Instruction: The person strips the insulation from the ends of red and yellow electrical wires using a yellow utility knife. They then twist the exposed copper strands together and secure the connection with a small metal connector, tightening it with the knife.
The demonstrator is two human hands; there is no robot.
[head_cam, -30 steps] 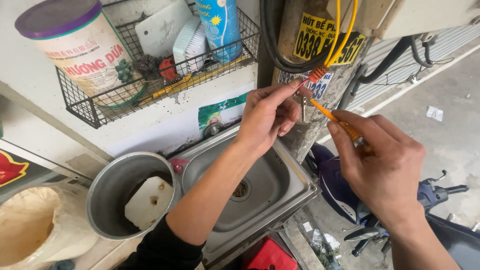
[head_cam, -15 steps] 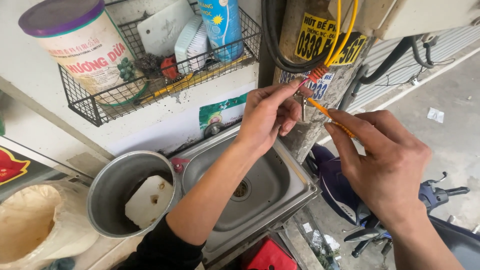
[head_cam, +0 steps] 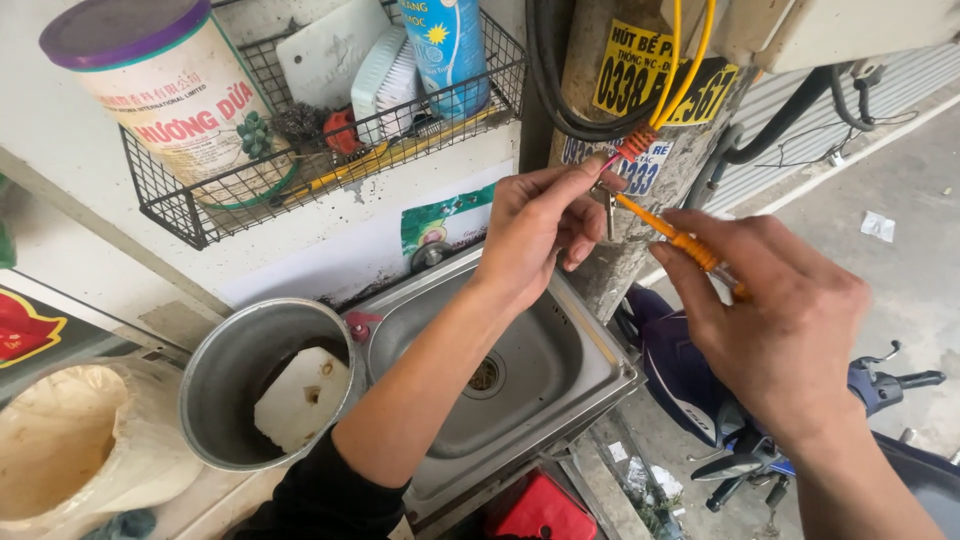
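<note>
Over the last second the right hand (head_cam: 790,330) stays curled around the thin orange-handled screwdriver (head_cam: 672,232), its tip now at the stripped red wire end (head_cam: 632,145) that the left hand (head_cam: 540,225) keeps pinching against the concrete pole (head_cam: 640,260), so the wire work looks ongoing.

Wire basket (head_cam: 200,215) on wall: purple-lidded tub (head_cam: 175,95), scrub brush (head_cam: 385,85), blue bottle (head_cam: 450,50).
</note>
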